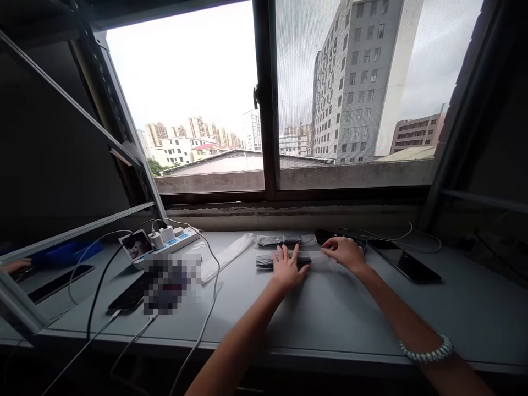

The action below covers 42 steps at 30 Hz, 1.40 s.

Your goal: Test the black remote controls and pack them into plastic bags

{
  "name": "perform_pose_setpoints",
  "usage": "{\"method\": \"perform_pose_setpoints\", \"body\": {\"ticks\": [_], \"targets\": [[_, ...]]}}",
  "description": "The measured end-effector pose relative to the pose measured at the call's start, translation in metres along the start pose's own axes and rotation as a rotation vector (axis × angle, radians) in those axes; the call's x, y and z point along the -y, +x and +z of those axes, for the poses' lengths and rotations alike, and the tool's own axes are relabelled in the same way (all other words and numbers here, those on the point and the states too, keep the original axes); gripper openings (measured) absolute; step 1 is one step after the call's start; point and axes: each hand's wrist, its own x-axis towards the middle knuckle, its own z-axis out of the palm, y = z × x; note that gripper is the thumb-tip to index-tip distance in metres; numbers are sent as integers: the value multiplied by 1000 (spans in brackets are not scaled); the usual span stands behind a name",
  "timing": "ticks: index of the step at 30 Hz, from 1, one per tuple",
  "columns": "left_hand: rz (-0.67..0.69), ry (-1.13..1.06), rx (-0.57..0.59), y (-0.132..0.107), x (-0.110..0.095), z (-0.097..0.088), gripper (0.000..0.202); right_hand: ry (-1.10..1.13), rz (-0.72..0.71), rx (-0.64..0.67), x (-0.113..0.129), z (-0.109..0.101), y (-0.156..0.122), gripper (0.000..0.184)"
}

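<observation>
My left hand [287,268] lies with fingers spread on a dark, long object in a clear plastic sleeve [264,262], pressing it against the tabletop. What the dark object is, I cannot make out. To its right, my right hand [346,253] is closed in a pinch on the loose end of the clear plastic. Just behind lies a second wrapped dark bundle [274,241], parallel to the first. A flat, whitish plastic bag [231,254] rests slantwise to the left of both.
A dark phone [406,261] lies on the right, with white cable behind it. At left are a power strip [186,240] with chargers, a photo card [135,245], another phone [131,294] and cables. Beyond the metal frame, another person's hand [15,266] shows near a blue tray [66,253].
</observation>
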Motion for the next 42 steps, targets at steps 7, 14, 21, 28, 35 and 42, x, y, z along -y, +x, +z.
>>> {"method": "perform_pose_setpoints", "body": {"ticks": [7, 14, 21, 28, 35, 42], "targets": [[-67, -73, 131, -4, -5, -1, 81, -20, -58, -100, 4, 5, 0, 25], [-8, -108, 72, 8, 7, 5, 79, -7, -149, 106, 0, 9, -2, 24], [4, -115, 44, 18, 16, 9, 78, 18, -139, 204, 0, 18, -4, 25], [-11, -133, -28, 23, 20, 12, 71, -23, -122, 35, -1, 8, 0, 24], [-259, -98, -310, 33, 46, -1, 51, -197, 97, -108, -25, 3, 10, 36], [-613, -74, -287, 31, 100, -15, 39, -326, 199, -36, -39, 14, 15, 34]]}}
